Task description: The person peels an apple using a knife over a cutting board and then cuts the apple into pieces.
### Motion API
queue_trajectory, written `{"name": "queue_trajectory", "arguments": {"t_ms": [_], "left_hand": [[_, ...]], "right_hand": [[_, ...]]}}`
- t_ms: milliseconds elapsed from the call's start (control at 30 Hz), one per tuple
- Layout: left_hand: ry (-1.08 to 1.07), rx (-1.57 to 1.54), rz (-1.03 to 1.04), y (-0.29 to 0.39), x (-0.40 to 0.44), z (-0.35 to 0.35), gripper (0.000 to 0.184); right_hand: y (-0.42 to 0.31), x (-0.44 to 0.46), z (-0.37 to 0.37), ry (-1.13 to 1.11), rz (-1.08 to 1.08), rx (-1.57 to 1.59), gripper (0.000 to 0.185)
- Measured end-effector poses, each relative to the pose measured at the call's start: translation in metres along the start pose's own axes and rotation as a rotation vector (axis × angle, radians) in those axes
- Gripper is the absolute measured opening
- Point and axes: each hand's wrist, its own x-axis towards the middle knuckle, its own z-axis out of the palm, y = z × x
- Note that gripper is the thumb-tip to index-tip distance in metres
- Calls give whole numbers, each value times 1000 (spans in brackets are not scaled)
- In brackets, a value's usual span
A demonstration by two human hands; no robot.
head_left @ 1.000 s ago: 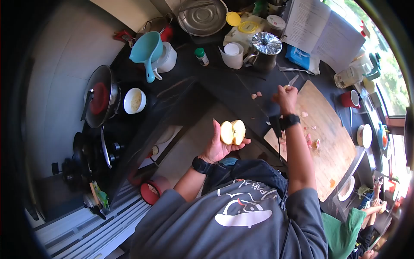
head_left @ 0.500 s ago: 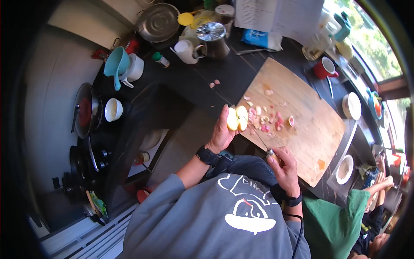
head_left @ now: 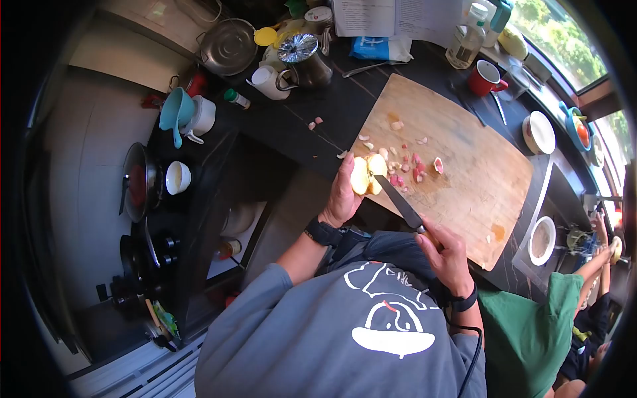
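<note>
Cupped in my left hand (head_left: 342, 194) is an apple (head_left: 360, 175) split into two pale halves, cut faces up. My right hand (head_left: 444, 255) is wrapped round the handle of a knife (head_left: 403, 205). The blade's tip reaches the right half of the apple, with its flat side turned up. Both hands are at the near left edge of a wooden cutting board (head_left: 478, 179). Pinkish-red and pale chopped pieces (head_left: 417, 169) lie scattered on the board beside the apple.
A metal pitcher with foil on top (head_left: 310, 66), a white cup (head_left: 271, 82) and a green-capped jar (head_left: 236, 99) stand on the dark counter. A red mug (head_left: 486, 79) and white bowl (head_left: 538, 132) are right of the board. A person in green (head_left: 531, 325) is at the right.
The knife has turned from edge-on to showing its broad side, its tip still at the apple. My view has shifted slightly, and the apple halves sit a little further apart.
</note>
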Motion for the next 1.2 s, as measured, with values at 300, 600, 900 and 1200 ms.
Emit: {"name": "queue_trajectory", "arguments": {"t_ms": [300, 600, 900, 1200], "left_hand": [[-87, -57, -12, 5, -4, 3, 60], [-153, -21, -71, 2, -6, -7, 62], [-64, 41, 37, 10, -5, 3, 62], [-19, 21, 124, 13, 13, 7, 63]], "right_hand": [[-4, 5, -10, -29, 3, -40, 37], [-8, 11, -30, -143, -54, -130, 34], [-17, 33, -31, -293, -61, -108, 28], [-20, 43, -8, -282, 77, -17, 25]]}}
